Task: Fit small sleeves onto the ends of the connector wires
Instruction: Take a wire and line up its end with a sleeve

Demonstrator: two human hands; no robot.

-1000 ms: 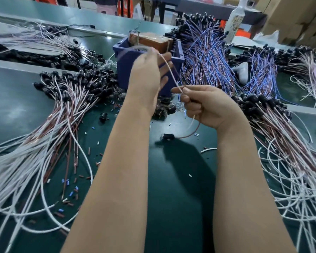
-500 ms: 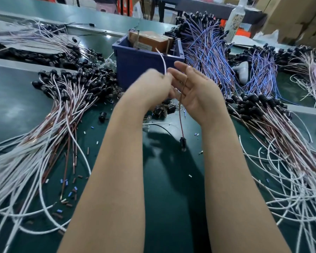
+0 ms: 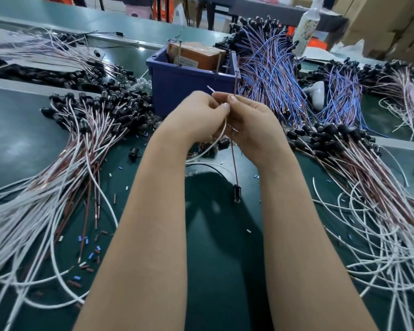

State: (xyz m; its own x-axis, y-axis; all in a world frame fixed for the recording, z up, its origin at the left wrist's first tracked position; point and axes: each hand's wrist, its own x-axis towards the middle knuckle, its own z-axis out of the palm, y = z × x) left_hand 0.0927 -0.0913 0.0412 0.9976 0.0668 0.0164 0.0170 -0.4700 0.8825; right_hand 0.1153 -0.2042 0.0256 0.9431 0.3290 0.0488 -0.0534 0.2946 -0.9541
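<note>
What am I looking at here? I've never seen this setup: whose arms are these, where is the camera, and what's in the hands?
There is no machine here. These are a person's two bare arms, filmed by a single wide-angle camera worn on their head, which looks forward and down.

The left hand pinches a white wire, and its tip pokes up above the fingers. The right hand pinches a brown wire. A black connector hangs from that wire over the green table. I cannot tell whether a sleeve sits between the fingertips.

On the table lie a left pile and a right pile of white and brown wires with black connectors. Blue wires and a blue bin are behind them. Small loose sleeves are scattered about.
</note>
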